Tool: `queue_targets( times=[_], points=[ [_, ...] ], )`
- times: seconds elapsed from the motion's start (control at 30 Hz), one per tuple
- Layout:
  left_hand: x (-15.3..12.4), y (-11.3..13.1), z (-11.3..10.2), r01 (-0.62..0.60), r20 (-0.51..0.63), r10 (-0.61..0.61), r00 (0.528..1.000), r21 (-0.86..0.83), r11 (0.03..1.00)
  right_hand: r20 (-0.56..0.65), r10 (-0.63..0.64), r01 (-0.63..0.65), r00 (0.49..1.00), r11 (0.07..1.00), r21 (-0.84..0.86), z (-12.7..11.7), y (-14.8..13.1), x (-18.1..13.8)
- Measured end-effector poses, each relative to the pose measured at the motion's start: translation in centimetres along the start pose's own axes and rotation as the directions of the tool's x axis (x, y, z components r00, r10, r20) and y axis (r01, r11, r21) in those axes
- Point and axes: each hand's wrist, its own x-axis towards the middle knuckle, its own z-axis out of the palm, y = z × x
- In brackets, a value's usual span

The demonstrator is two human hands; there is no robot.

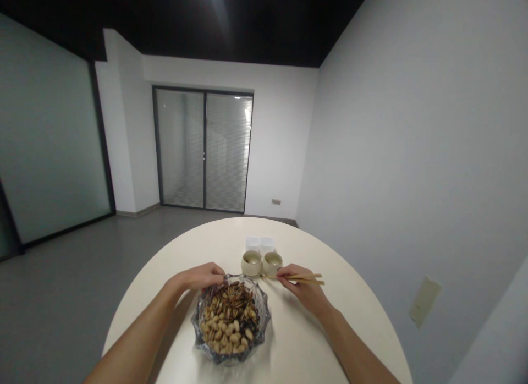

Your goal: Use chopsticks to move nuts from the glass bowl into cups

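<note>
A scalloped glass bowl stands near me on the table, holding peanuts, pecan-like brown nuts and dark seeds. My left hand is closed on the bowl's far left rim. Wooden chopsticks are gripped in my right hand, to the right of the bowl. Their tips point left, by the foot of two small pale cups. A small dark speck shows at the tips, too small to name. Something dark lies inside the left cup; the right cup stands close beside it.
Two small white containers stand side by side behind the cups. The round cream table has its curved edge ahead of me and at both sides. A white wall rises on the right, and glass doors are at the back.
</note>
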Motion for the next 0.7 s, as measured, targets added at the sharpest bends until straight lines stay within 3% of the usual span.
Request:
queue_targets(
  times=[0.53, 0.7],
  points=[
    [0.2, -0.2, 0.3, -0.113, -0.029, 0.113, 0.993, -0.010, 0.994, 0.040, -0.066, 0.068, 0.997, 0.997, -0.035, -1.2, -0.6, -0.3],
    [0.3, 0.2, 0.6, -0.117, -0.055, 0.116, 0.992, -0.005, 0.993, -0.032, -0.126, 0.125, 0.991, 0.991, -0.053, -1.6, -1.5, -0.1]
  ],
)
